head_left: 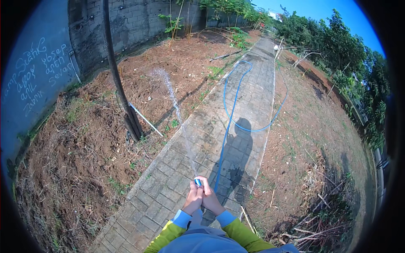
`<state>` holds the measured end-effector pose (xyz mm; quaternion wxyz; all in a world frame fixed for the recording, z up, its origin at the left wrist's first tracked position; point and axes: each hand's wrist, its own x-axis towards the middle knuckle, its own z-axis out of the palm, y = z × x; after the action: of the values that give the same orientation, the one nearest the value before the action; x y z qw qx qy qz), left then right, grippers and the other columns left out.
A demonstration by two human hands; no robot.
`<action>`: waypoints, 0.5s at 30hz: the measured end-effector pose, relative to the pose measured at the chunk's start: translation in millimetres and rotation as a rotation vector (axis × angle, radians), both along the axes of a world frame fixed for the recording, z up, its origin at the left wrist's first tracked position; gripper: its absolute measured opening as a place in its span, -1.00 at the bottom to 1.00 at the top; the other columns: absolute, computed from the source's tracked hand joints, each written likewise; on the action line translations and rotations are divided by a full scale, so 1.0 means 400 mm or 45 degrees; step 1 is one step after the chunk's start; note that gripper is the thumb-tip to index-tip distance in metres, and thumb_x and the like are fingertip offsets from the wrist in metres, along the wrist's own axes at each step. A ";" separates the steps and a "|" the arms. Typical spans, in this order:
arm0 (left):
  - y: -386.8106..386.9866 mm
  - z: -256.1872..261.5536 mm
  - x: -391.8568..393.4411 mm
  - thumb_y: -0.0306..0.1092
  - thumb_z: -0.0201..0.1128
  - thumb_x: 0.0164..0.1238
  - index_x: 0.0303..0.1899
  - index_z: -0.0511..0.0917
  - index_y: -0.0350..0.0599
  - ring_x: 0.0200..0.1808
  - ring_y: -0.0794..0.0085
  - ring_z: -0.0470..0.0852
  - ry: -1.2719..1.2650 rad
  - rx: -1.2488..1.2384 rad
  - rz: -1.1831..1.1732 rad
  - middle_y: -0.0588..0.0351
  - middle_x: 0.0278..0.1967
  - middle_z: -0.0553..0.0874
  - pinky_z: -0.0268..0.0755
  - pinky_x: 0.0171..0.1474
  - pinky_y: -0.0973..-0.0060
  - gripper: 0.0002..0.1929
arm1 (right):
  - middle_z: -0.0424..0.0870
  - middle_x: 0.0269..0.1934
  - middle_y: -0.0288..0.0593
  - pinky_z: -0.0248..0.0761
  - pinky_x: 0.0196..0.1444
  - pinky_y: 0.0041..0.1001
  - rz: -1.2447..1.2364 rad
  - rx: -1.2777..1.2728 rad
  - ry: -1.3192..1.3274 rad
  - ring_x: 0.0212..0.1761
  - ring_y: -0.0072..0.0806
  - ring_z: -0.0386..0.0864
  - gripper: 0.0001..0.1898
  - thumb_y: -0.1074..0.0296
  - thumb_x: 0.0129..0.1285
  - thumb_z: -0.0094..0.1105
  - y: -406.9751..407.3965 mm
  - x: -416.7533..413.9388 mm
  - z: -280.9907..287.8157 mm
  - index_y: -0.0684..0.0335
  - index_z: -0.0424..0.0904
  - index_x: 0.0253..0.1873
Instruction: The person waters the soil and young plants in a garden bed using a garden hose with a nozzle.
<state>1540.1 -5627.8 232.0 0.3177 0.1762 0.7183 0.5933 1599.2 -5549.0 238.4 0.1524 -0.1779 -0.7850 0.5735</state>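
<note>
Both my hands meet low in the middle of the head view, around the end of a blue garden hose (227, 129). My left hand (192, 198) and my right hand (211, 198) are closed on its blue tip (198, 182), fingers at the opening. A jet of water (172, 95) leaves it, arching forward and left over the bare soil (139, 76). From near my hands the hose runs up the paved path, loops there and crosses onto the ground at the right.
The brick-paved path (177, 164) has a raised edge. Left of it stand a dark wooden post (115, 69), a leaning white pipe (146, 119) and a block wall (133, 25). Dry branches (311, 234) lie at lower right; trees (335, 41) line the far right.
</note>
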 end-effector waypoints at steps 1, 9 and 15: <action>-0.026 -0.012 0.017 -0.23 -0.08 0.36 -0.02 0.18 -0.25 -0.17 0.20 0.55 0.001 0.004 -0.011 -0.15 -0.25 0.52 0.39 -0.10 0.34 -0.68 | 0.57 -0.13 0.07 0.41 -0.10 -0.30 -0.011 0.004 0.001 -0.07 -0.07 0.59 -0.65 0.40 0.35 -0.13 -0.026 0.014 -0.004 0.03 0.18 0.21; -0.248 0.021 0.105 -0.20 -0.09 0.40 0.03 0.17 -0.19 -0.14 0.28 0.55 -0.030 0.035 -0.017 -0.09 -0.21 0.52 0.41 -0.13 0.39 -0.68 | 0.56 -0.15 0.06 0.42 -0.13 -0.31 0.003 0.026 0.050 -0.09 -0.08 0.60 -0.66 0.42 0.35 -0.15 -0.245 0.103 0.040 0.08 0.19 0.20; -0.446 0.014 0.137 -0.18 -0.07 0.39 0.01 0.19 -0.18 -0.17 0.15 0.60 0.006 0.062 -0.038 -0.18 -0.23 0.55 0.42 -0.13 0.34 -0.68 | 0.57 -0.20 0.02 0.42 -0.16 -0.34 -0.040 0.068 0.020 -0.16 -0.14 0.61 -0.66 0.40 0.35 -0.14 -0.443 0.139 0.021 0.10 0.19 0.20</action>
<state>1594.9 -5806.2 237.5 0.3206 0.1959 0.7017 0.6053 1654.9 -5726.1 246.6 0.1722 -0.1814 -0.7959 0.5513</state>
